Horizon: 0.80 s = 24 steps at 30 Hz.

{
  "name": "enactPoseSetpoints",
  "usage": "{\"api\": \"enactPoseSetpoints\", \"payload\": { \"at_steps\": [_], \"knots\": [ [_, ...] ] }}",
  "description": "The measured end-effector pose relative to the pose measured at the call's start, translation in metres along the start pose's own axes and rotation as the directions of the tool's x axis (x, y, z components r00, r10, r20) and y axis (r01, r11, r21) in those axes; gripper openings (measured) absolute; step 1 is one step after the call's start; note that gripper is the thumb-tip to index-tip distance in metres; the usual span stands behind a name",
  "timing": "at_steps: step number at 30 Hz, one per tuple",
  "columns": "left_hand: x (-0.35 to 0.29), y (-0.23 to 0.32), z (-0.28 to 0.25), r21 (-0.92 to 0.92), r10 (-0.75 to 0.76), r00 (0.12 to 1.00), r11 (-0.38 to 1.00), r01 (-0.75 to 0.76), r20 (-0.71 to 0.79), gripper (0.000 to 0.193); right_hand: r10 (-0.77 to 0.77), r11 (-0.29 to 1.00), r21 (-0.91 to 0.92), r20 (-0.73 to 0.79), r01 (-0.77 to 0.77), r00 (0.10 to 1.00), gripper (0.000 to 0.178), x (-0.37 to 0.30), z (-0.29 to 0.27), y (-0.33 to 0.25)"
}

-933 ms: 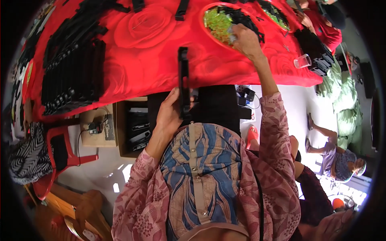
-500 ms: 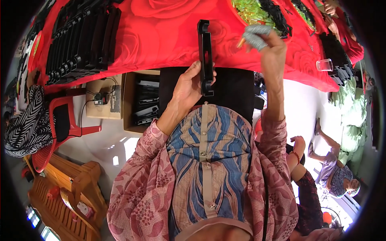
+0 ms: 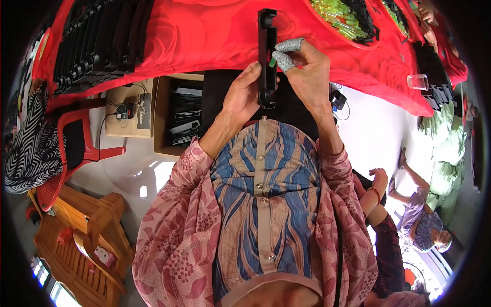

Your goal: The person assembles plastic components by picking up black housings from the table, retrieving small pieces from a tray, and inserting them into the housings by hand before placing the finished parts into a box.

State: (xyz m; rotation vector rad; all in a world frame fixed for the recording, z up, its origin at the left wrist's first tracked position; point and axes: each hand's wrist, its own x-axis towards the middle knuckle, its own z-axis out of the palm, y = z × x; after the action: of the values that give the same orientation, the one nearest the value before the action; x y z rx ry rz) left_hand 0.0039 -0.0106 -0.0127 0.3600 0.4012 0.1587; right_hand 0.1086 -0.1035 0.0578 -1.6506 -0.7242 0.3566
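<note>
My left hand (image 3: 241,100) grips the lower part of a long, narrow black plastic part (image 3: 263,51), held upright over my lap at the table's edge. Its thumb lies along the near side, and the other fingers go behind. My right hand (image 3: 311,77), with grey wrapping on thumb and forefinger, pinches a small green piece (image 3: 272,62) against the middle of the black part. Exactly what that piece is cannot be made out. Small yellow-green pieces (image 3: 335,15) fill a round container at the far right, with small black pieces (image 3: 362,23) beside them.
Many like black parts (image 3: 97,46) stand in rows on the red tablecloth (image 3: 204,41) at left. A clear cup (image 3: 418,82) is at right. Below are an open carton (image 3: 161,112) of black parts and a red chair (image 3: 76,138). Other people sit at the right.
My right hand has moved left from over the tablecloth to the black part, bringing the small piece against it. My left hand has raised the black part slightly farther over the table.
</note>
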Motion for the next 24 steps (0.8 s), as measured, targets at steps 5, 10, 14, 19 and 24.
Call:
{"api": "enactPoseSetpoints", "payload": {
  "at_steps": [5,10,14,19,24],
  "knots": [
    [0.001,-0.001,0.003,0.001,0.026,0.999,1.000,-0.026,0.029,0.015,-0.208,0.952,-0.241,-0.053,0.190,0.977,0.019,-0.004,0.003,0.008],
    [0.003,-0.003,0.003,0.014,0.065,0.997,0.998,-0.065,0.035,0.013,-0.230,0.905,-0.373,-0.030,0.203,0.973,0.024,-0.007,0.005,0.004],
    [0.011,-0.007,-0.006,0.012,0.079,0.997,0.997,-0.079,0.025,0.011,-0.209,0.877,-0.447,-0.027,0.176,0.977,0.022,-0.011,0.008,0.001],
    [0.013,-0.008,-0.005,-0.019,0.103,0.994,0.995,-0.102,0.032,0.011,-0.273,0.869,-0.432,-0.008,0.243,0.962,0.027,-0.012,0.012,0.004],
    [0.010,-0.006,-0.002,-0.023,0.089,0.995,0.996,-0.088,0.044,0.011,-0.285,0.863,-0.439,-0.016,0.249,0.958,0.027,-0.013,0.014,0.010]
  ]
}}
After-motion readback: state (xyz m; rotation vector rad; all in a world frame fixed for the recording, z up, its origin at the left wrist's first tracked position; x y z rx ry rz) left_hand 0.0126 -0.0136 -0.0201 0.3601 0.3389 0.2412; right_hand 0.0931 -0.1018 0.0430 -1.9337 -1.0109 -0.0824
